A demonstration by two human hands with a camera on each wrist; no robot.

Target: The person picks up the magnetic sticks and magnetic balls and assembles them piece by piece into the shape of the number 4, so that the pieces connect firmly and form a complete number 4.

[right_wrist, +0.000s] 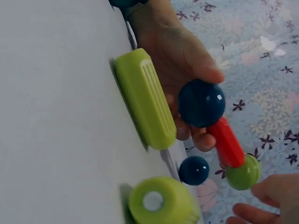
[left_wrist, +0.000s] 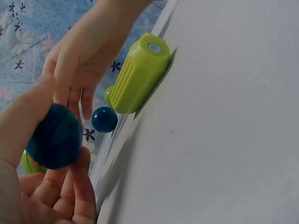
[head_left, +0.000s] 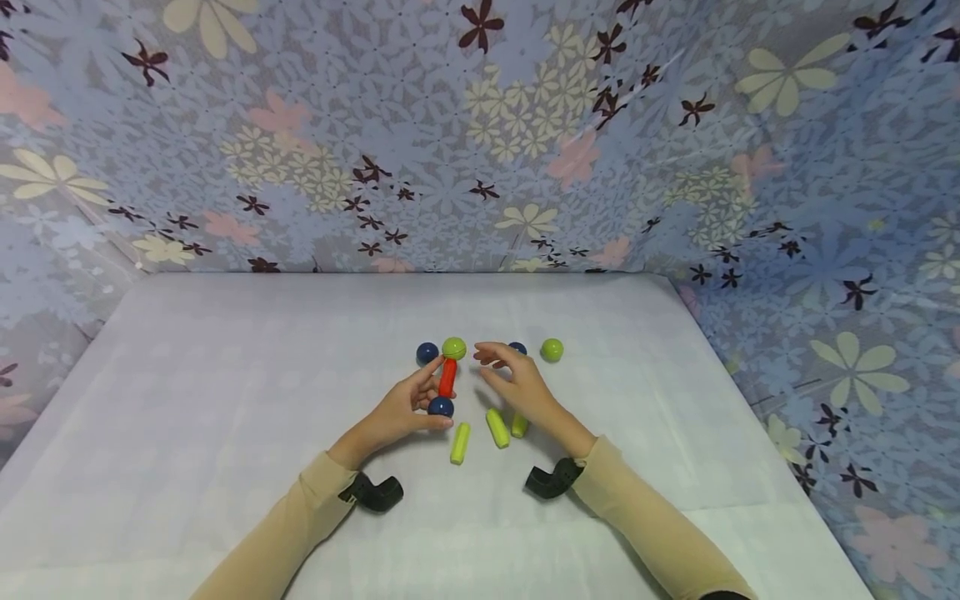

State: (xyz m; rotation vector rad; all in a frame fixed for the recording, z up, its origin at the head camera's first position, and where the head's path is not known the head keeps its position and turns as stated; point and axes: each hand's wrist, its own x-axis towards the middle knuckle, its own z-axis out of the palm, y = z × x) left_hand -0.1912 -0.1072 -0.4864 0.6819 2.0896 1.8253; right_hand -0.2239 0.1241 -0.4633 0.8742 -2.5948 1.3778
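My left hand [head_left: 393,414] holds a red rod [head_left: 447,378] that joins two balls. At its near end is a dark blue ball [head_left: 441,407], with the thumb against it and the fingers behind, as the right wrist view shows. A lime-green ball [head_left: 453,348] sits on the far end, with a groove around it in the right wrist view. My right hand [head_left: 528,390] is just right of this piece, fingers loosely extended and holding nothing. In the right wrist view its thumb [right_wrist: 271,189] appears right at the green ball's edge.
Lime-green rods [head_left: 460,443] lie on the white-covered table [head_left: 225,400] nearer me, one [head_left: 519,426] partly under the right arm. A loose blue ball [head_left: 427,353] is beyond the left hand; another [head_left: 517,347] is partly hidden by the right. A green ball [head_left: 552,349] stands farther right.
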